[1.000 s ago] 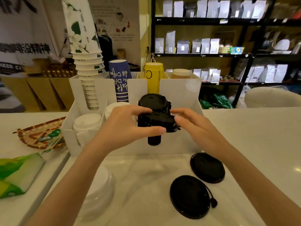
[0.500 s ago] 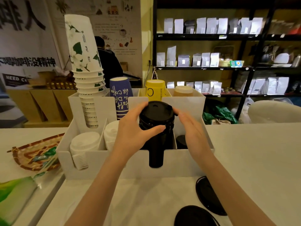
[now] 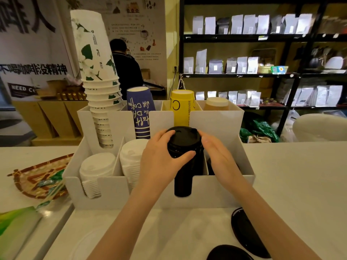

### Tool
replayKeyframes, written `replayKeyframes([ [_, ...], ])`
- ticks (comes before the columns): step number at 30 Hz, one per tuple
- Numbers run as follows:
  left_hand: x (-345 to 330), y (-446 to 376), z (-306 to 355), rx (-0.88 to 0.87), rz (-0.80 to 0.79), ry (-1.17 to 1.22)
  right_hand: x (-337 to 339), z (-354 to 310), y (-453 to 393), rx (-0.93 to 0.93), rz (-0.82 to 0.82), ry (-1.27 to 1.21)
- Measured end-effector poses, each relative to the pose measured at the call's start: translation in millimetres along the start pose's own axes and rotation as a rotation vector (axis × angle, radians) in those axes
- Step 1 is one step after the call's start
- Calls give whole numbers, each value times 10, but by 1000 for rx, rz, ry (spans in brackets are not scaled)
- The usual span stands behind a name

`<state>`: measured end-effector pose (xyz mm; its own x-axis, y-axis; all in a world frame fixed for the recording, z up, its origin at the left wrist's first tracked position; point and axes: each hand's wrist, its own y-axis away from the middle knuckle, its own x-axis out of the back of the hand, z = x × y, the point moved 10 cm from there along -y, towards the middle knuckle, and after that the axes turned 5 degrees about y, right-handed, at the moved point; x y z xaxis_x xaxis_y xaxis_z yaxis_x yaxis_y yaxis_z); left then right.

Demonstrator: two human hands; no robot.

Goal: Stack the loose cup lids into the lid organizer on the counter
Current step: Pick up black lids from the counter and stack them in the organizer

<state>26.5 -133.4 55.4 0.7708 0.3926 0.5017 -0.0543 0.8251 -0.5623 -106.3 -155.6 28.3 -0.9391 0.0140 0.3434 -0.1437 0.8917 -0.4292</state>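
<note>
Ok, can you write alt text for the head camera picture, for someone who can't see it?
Two hands, left hand and right hand, hold a stack of black lids in a white lid organizer. White lids sit beside it; loose black lids lie on the counter.

White plastic lid organizer [image 3: 216, 188] on pale counter [image 3: 293, 177]; black lid stack [image 3: 183, 147] in its near middle slot, white lid stacks [image 3: 96, 167] left, paper cup stacks [image 3: 97, 76] far row. Two loose black lids [image 3: 246, 233] near right.
</note>
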Motion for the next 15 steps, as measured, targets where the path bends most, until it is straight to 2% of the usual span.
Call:
replayKeyframes([
  [11, -48, 98, 123, -57, 47, -309, -27, 40, -26, -10, -50, 6],
  [15, -62, 66, 82, -31, 6, -219, -28, -36, -22, 8, -66, 44],
])
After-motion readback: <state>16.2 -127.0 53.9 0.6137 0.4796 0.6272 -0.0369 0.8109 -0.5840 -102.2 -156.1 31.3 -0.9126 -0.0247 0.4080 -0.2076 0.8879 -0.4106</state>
